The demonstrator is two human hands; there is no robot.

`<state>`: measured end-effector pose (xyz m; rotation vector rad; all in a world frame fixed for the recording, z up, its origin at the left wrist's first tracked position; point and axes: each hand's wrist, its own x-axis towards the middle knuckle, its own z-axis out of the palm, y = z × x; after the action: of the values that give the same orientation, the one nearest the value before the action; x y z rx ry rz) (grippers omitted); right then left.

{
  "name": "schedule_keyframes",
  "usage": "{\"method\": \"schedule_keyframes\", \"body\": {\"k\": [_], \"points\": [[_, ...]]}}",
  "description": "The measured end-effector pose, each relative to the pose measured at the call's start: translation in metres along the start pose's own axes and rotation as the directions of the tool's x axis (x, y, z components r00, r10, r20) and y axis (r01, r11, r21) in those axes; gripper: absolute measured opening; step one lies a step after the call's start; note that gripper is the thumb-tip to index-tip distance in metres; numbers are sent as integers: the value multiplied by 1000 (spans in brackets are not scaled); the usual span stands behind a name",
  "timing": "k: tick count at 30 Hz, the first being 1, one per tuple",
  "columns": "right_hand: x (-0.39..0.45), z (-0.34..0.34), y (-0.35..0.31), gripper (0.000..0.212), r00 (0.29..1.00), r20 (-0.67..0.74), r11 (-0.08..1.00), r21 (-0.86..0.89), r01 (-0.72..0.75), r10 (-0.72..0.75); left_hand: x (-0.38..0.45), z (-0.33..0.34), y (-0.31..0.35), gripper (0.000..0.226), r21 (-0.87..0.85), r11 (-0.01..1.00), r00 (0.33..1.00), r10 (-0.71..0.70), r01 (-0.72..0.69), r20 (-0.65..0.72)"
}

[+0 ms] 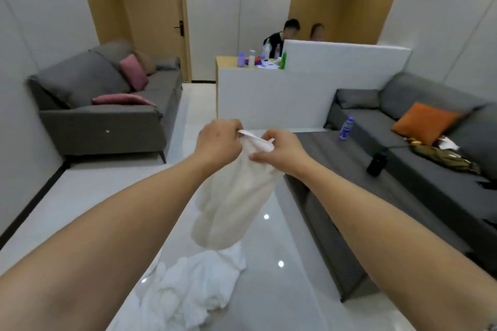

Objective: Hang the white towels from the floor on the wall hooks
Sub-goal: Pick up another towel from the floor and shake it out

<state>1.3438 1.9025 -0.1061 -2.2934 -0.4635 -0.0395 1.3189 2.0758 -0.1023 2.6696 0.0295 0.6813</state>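
Left hand [218, 140] and right hand [279, 152] pinch the top edge of a limp white cloth towel [234, 204] — long axis hanging straight down — above crumpled white towels [193, 290] on the glossy floor [282, 290].

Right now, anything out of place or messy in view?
Yes. A crumpled heap of white towels lies on the glossy floor, not hung. The left hand and right hand pinch the top edge of one lifted towel. No wall hooks in view.
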Motion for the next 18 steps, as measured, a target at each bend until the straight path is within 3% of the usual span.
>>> {"method": "schedule_keyframes", "body": {"k": [3,7,9,11,14,16,18], "points": [[-38,-46,48,20,994,-80,963,-253,-89,71,-5,2,50,27,-55,998,998,41,-43,-43],[-91,-111,108,12,950,-220,921,-275,-277,220,-5,0,115,26,-104,993,995,-60,52,-74],[-115,-145,130,14,927,-251,905,-255,-340,278,-3,6,150,28,-69,992,994,-100,103,41],[-132,-180,144,19,921,-284,914,-229,-335,266,-7,21,195,36,-80,997,964,11,11,267],[-152,-231,158,14,935,-287,942,-201,-270,207,-29,62,284,70,-249,957,799,263,-147,540],[-167,-265,172,18,952,-251,935,-259,-241,176,-48,98,345,51,-314,924,740,365,-216,565],[-189,-303,199,23,959,-226,904,-351,-245,172,-59,133,394,18,-366,902,758,400,-227,515]]}}
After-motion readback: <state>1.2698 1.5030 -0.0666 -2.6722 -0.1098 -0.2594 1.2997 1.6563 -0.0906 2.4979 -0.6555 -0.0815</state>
